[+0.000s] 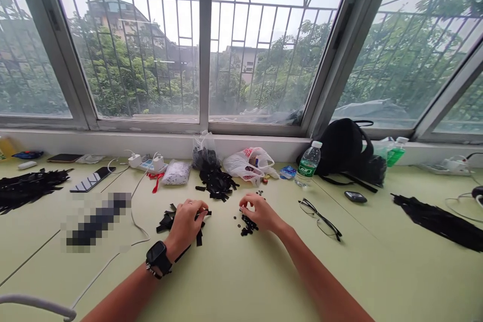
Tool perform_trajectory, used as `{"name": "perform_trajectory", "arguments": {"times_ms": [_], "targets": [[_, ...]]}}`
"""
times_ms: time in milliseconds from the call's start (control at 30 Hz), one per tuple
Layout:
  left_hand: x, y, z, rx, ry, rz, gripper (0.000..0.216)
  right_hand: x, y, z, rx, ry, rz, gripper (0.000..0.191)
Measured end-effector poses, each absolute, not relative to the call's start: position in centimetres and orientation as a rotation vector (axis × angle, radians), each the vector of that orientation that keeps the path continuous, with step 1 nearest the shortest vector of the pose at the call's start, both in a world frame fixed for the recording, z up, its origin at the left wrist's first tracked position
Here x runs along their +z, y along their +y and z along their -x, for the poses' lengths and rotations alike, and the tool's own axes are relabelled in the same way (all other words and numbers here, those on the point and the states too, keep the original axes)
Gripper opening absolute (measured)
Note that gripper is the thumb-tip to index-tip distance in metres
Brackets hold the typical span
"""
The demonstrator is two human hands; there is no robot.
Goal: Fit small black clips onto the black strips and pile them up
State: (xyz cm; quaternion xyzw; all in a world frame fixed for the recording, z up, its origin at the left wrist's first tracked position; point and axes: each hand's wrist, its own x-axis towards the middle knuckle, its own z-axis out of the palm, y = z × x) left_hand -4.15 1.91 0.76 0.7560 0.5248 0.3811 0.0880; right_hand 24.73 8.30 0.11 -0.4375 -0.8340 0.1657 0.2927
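Seen from the person's own viewpoint, two bare forearms reach across a pale green worktop (226, 274) beneath a wide window (204, 45) with a metal grille. The left hand (186, 222), with a black smartwatch (159, 258) on its wrist, is curled almost shut, fingers pinched over a loose heap of black strips (169, 224); one thin strip seems to run out between its fingertips. The right hand (261, 212) is half curled, its fingertips bent down just above a small cluster of small round black pieces (247, 225). Whether it grips one, I cannot tell.

Ahead, a larger pile of black strips (213, 181) spills from a clear plastic bag (202, 150), beside a white plastic bag (247, 165) with red print. Right of the hands lie folded glasses (320, 219), and farther back stands a water bottle (308, 163), its green label too small to read. A black backpack (341, 150) sits behind it. Long bundles of black strips lie at the far left (28, 188) and far right (439, 222). A pixelated patch (98, 221) hides part of the worktop on the left.
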Motion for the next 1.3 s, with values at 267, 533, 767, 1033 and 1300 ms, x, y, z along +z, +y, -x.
{"name": "perform_trajectory", "arguments": {"times_ms": [267, 533, 767, 1033, 1300], "targets": [[1.6, 1.4, 3.2, 1.474, 1.244, -1.843, 0.02, -0.3, 7.9, -24.0, 0.382, -2.216, 1.239, 0.011], [1.1, 2.0, 3.1, 1.323, 1.045, -1.241, 0.038, -0.6, 7.9, -24.2, 0.392, -2.206, 1.253, 0.008], [1.7, 1.5, 3.2, 1.187, 0.927, -1.183, 0.041, -0.9, 8.0, -24.2, 0.422, -2.2, 1.275, 0.005], [1.9, 1.0, 2.7, 1.195, 0.999, -1.285, 0.043, -1.2, 8.0, -24.1, 0.448, -2.175, 1.304, 0.004], [1.8, 1.6, 2.9, 1.298, 1.111, -1.508, 0.038, 1.2, 6.4, -22.9, 0.489, -2.106, 1.231, 0.013]]}}
